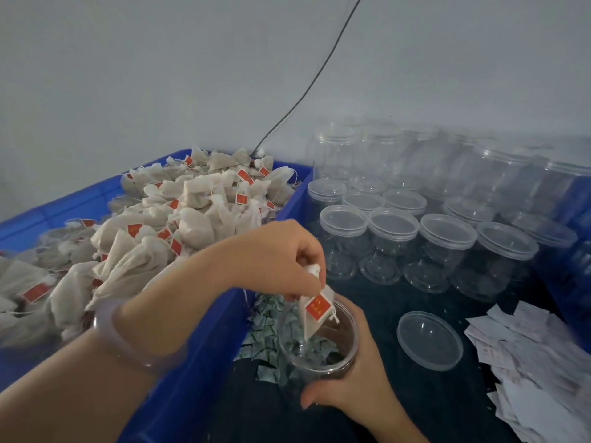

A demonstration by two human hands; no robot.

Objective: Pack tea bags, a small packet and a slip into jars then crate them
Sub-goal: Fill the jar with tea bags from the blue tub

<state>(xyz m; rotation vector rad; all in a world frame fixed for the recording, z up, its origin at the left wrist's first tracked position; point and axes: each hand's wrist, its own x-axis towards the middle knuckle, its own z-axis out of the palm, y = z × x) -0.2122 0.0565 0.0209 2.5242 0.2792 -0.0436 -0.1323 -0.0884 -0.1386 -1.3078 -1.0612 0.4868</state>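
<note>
Left hand [281, 260] is reaching in from the left across the corner of the blue plastic crate [204, 330]. Its fingertips are pinching the gathered top of one off-white cloth tea bag [311, 324]. The bag is hanging tilted, with its lower end already inside the mouth of the open clear plastic jar [323, 368]. The cloth is looking thin and pale, the bag long and pouch-shaped, with a white string knotted at the side.

A small red square tag [317, 307] is showing on the bag's face. It is carrying pale characters, too blurred to read.

Right hand [355, 382] is wrapping around the jar's near side from below, fingers and thumb curled on the wall, gripping it.

A translucent pale bangle [128, 340] is sitting on the left wrist.

The crate is holding a heap of matching cloth tea bags [144, 238], many showing the same red tags.

Small green-and-white packets [265, 321] are lying piled between the crate and the jar.

A loose clear round lid [430, 340] is lying flat on the dark table surface [415, 404], right of the jar.

White paper slips [527, 362] are lying scattered at far right, their faint print unreadable.

Clear lidded jars [393, 241] are standing in rows behind.
</note>
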